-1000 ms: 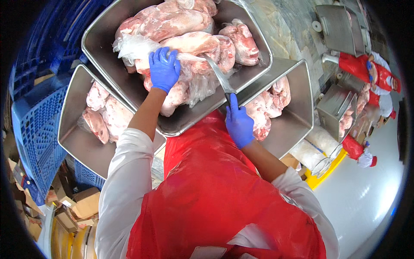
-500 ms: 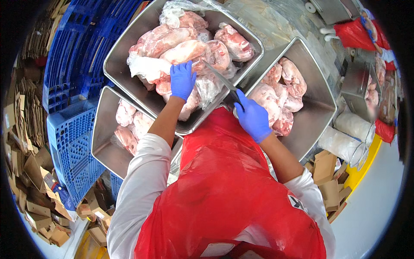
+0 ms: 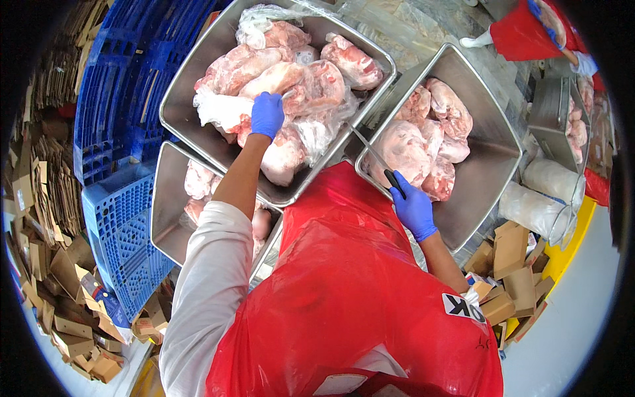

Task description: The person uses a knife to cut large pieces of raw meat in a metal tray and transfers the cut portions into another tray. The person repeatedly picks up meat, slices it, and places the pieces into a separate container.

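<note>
Blue pallets [image 3: 109, 99] and cardboard [image 3: 49, 182] stand left of the meat-filled bin [image 3: 181, 114].

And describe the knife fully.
The knife has a long, narrow, grey, metallic-looking blade and a black handle gripped in the right hand. It slants up and left in view, its tip by the rim of the upper metal bin. The blade overlaps the right-hand bin; whether they touch is unclear.
</note>
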